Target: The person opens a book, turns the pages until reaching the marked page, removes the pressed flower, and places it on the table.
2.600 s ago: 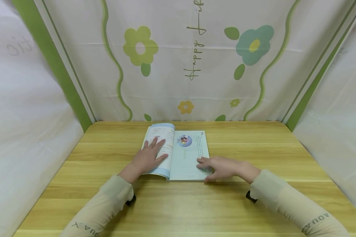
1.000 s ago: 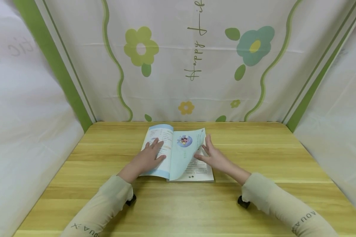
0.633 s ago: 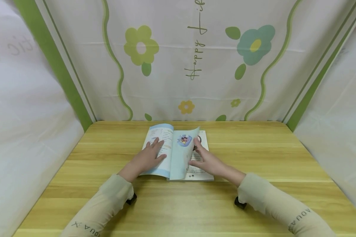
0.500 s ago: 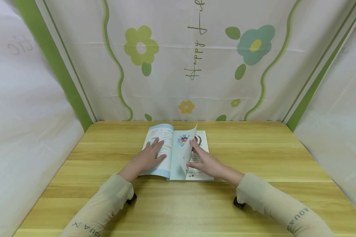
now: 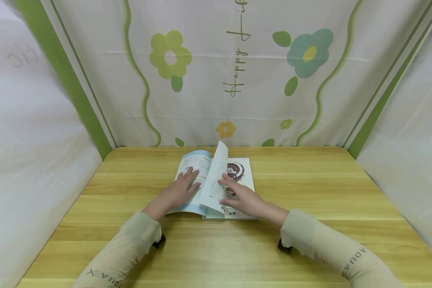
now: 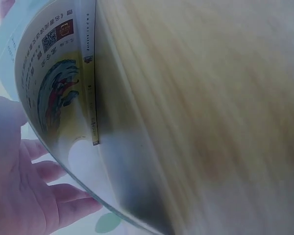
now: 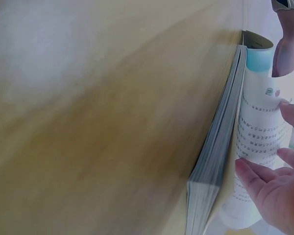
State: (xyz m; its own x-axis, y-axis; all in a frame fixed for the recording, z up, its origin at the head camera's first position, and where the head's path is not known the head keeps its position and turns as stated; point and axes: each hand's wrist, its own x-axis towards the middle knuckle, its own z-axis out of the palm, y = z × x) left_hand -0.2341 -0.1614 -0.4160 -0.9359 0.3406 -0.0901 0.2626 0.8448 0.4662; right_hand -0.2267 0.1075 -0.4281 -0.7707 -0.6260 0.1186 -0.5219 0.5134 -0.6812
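Note:
An open book point(image 5: 246, 176) lies on the wooden table. My left hand point(image 5: 180, 190), fingers spread, rests on its left-hand pages. In the left wrist view, the bowed cover point(image 6: 49, 98) shows a QR code and a coloured picture, with my left hand point(image 6: 24, 181) behind its edge. One printed leaf point(image 5: 216, 180) stands raised and curved over the spine. My right hand point(image 5: 245, 200) touches its right side with extended fingers. From the right wrist, my right hand point(image 7: 279, 191) meets the curved leaf point(image 7: 257, 132), beside the thick page block point(image 7: 218, 147).
The wooden table point(image 5: 216, 252) spreads around the book and runs back to a white curtain point(image 5: 201, 100) with printed flowers. Pale curtains also hang at both sides. A black device point(image 5: 159, 241) sits under the left cuff, another black device point(image 5: 284, 246) under the right.
The right hand has moved left from the book's right edge, lifting the pale green leaf and swinging it over toward the left-hand pages. A page with a dark round picture is uncovered. The left hand stays put.

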